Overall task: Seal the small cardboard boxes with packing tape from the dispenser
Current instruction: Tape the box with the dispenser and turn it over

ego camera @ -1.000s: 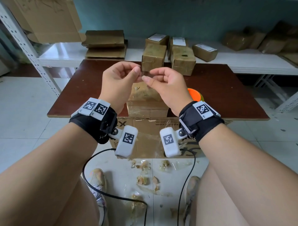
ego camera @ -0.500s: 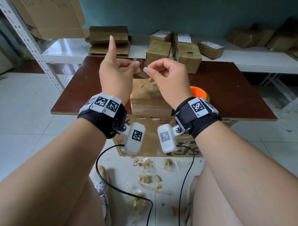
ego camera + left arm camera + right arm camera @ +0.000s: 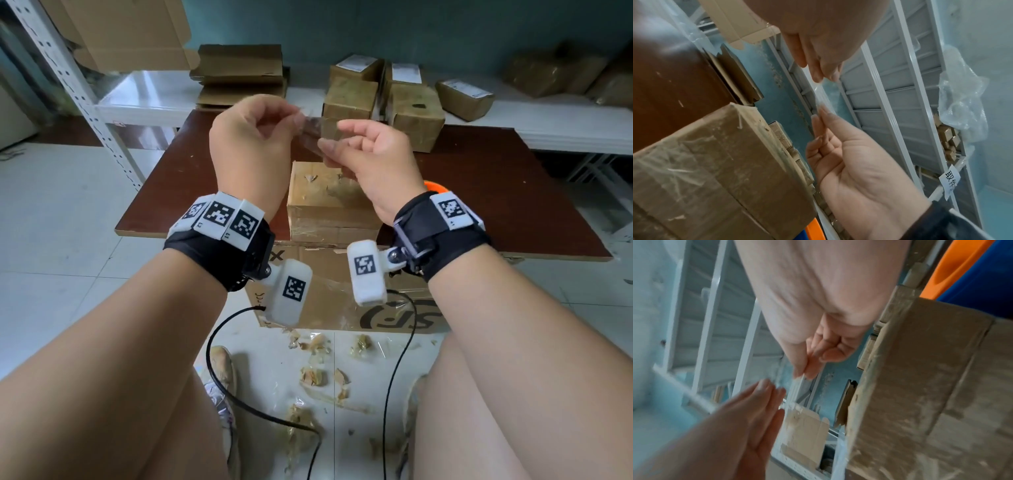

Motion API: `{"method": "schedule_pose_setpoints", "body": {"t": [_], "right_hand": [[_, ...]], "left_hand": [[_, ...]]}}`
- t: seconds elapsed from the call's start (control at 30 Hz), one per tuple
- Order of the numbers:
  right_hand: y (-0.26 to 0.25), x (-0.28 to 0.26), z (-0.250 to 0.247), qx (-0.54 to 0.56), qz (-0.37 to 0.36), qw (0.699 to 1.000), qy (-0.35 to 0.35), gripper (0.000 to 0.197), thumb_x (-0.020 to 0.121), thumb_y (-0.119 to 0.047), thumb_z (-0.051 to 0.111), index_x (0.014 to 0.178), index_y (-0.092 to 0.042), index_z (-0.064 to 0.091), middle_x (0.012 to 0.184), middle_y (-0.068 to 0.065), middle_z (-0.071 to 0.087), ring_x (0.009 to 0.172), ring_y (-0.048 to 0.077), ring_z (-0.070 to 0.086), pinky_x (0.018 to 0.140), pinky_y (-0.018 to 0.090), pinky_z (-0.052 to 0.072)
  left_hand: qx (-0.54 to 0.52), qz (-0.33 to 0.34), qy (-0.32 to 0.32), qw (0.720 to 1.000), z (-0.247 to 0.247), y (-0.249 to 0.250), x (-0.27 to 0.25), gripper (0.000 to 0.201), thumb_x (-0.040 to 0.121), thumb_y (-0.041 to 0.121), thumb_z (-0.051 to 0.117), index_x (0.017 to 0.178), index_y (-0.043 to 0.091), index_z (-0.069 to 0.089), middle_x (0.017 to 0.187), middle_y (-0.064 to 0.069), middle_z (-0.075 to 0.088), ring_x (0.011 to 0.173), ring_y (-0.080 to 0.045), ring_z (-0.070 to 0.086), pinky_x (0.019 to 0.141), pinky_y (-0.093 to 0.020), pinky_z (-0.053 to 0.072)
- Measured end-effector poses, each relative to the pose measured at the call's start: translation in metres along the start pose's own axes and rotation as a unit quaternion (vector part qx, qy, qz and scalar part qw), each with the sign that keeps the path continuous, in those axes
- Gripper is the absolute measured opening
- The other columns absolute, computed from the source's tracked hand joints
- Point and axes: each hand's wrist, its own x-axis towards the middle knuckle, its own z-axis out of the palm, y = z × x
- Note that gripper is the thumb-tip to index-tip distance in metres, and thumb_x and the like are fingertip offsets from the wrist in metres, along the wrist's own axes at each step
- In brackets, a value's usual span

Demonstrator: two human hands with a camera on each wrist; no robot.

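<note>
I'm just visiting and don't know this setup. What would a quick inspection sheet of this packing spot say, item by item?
Surface: dark brown table, worn on its top.
Job's things: a clear strip of packing tape stretched between both hands above a small cardboard box already wrapped in tape; orange tape dispenser mostly hidden behind the right wrist.
Clutter: crumpled tape scraps on the floor tiles.
Grippers: left hand and right hand each pinch one end of the strip.
Cables: black cables hang from the wrist cameras.
Surroundings: taped boxes at the table's far edge, flat cartons on a white shelf, a large carton under the table.
</note>
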Motion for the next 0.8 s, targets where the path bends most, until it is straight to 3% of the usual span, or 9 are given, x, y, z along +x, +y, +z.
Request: {"method": "schedule_pose_setpoints", "body": {"t": [0.07,0.13,0.23,0.33,0.43,0.57,0.63,0.73,0.8], "right_hand": [[-0.002,0.001,-0.001,0.011,0.011,1.0,-0.006,0.02,0.088,-0.017,0.086,0.104,-0.012,0.073,0.087,0.005,0.078,0.082,0.016,0.076,0.068,0.025,0.055],[-0.002,0.001,-0.001,-0.001,0.006,1.0,-0.008,0.013,0.089,-0.022,0.085,0.092,-0.016,0.074,0.086,0.003,0.077,0.085,0.019,0.073,0.072,0.031,0.057],[0.001,0.001,0.001,-0.033,0.003,0.999,-0.021,0.013,0.092,-0.027,0.083,0.092,-0.018,0.074,0.089,0.001,0.076,0.086,0.014,0.071,0.073,0.028,0.058],[0.001,0.002,0.002,-0.015,-0.001,1.0,-0.018,0.01,0.096,-0.022,0.079,0.095,-0.014,0.073,0.093,0.014,0.077,0.081,0.016,0.073,0.069,0.022,0.055],[0.004,0.005,-0.002,-0.026,0.003,1.0,-0.006,0.012,0.096,-0.024,0.078,0.098,-0.012,0.077,0.081,-0.002,0.075,0.076,0.004,0.067,0.074,0.02,0.054],[0.01,0.01,-0.003,-0.098,0.01,0.995,0.011,0.017,0.096,-0.033,0.078,0.086,-0.019,0.079,0.083,-0.014,0.076,0.084,0.0,0.07,0.086,0.022,0.056],[0.014,0.013,0.0,-0.144,0.006,0.989,0.022,0.017,0.094,-0.036,0.079,0.088,-0.021,0.081,0.086,-0.012,0.078,0.087,0.004,0.072,0.091,0.03,0.059],[0.017,0.016,0.005,-0.203,0.026,0.978,0.041,0.037,0.087,-0.045,0.083,0.117,-0.023,0.077,0.086,-0.009,0.076,0.087,0.007,0.072,0.087,0.03,0.057],[0.021,0.018,0.008,-0.227,0.035,0.972,0.053,0.042,0.082,-0.05,0.085,0.115,-0.027,0.075,0.083,-0.01,0.076,0.089,0.01,0.072,0.09,0.037,0.058]], "left_hand": [[0.026,0.012,-0.004,1.0,-0.002,-0.005,0.003,0.008,0.092,0.022,0.081,0.097,0.016,0.082,0.122,0.007,0.069,0.094,0.011,0.068,0.085,-0.017,0.057],[0.038,0.003,-0.01,0.999,-0.003,-0.008,0.003,0.007,0.092,0.024,0.081,0.096,0.018,0.081,0.128,0.004,0.067,0.102,0.008,0.068,0.092,-0.021,0.057],[-0.008,-0.032,-0.016,0.999,-0.005,-0.008,0.001,0.003,0.092,0.023,0.082,0.094,0.022,0.08,0.103,0.004,0.079,0.084,-0.003,0.075,0.087,-0.03,0.062],[-0.067,-0.077,-0.017,0.995,-0.008,-0.007,0.0,0.002,0.091,0.02,0.084,0.093,0.019,0.082,0.083,0.005,0.08,0.075,-0.004,0.073,0.077,-0.022,0.058],[-0.07,-0.144,-0.023,0.987,-0.007,-0.017,0.001,0.005,0.091,0.023,0.085,0.094,0.02,0.084,0.068,0.015,0.075,0.063,0.006,0.062,0.069,-0.016,0.052],[-0.071,-0.24,-0.049,0.967,-0.003,-0.033,0.001,0.009,0.09,0.033,0.086,0.094,0.024,0.085,0.082,0.013,0.08,0.079,0.004,0.07,0.089,-0.027,0.062],[-0.064,-0.261,-0.047,0.962,0.0,-0.038,0.0,0.007,0.089,0.034,0.086,0.089,0.027,0.084,0.078,0.013,0.078,0.075,0.001,0.069,0.083,-0.025,0.061],[-0.046,-0.288,-0.037,0.956,0.005,-0.046,0.0,0.01,0.087,0.033,0.087,0.079,0.028,0.082,0.069,0.012,0.075,0.059,-0.001,0.063,0.06,-0.02,0.053],[-0.05,-0.313,-0.025,0.948,0.009,-0.052,0.0,0.011,0.083,0.031,0.09,0.077,0.026,0.083,0.073,0.005,0.078,0.061,-0.013,0.067,0.061,-0.027,0.059]]}}
